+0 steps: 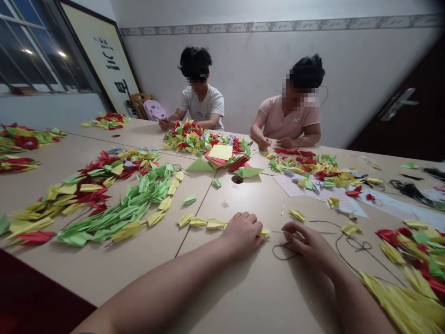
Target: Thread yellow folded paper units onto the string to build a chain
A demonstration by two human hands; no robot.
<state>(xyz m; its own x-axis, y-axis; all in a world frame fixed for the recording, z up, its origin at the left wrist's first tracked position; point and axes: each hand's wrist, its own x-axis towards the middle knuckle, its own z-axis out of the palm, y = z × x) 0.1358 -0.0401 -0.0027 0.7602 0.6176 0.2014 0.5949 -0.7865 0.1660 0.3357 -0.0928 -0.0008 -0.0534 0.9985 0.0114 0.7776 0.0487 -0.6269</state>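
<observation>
My left hand [243, 234] rests on the table with its fingers curled over a yellow folded paper piece [264, 232], which pokes out by the thumb. A row of similar yellow paper pieces [214, 224] runs off to the left of this hand. To the right, my right hand [306, 241] is closed, its thumb and fingers pinching a thin dark cord. A taut thin line spans the gap between both hands. The cord [277, 253] loops loosely under the right fingers. More cord [361, 246] lies tangled to the right. Single yellow paper pieces [296, 214] lie just beyond.
Strung green paper pieces [121, 211] and mixed colored ones cover the left. Colored paper squares [220, 152] sit mid-table near a round hole [237, 179]. Two people sit opposite, hands on the table, by heaps of folded paper [189, 139]. Yellow pieces [399, 301] fill the lower right.
</observation>
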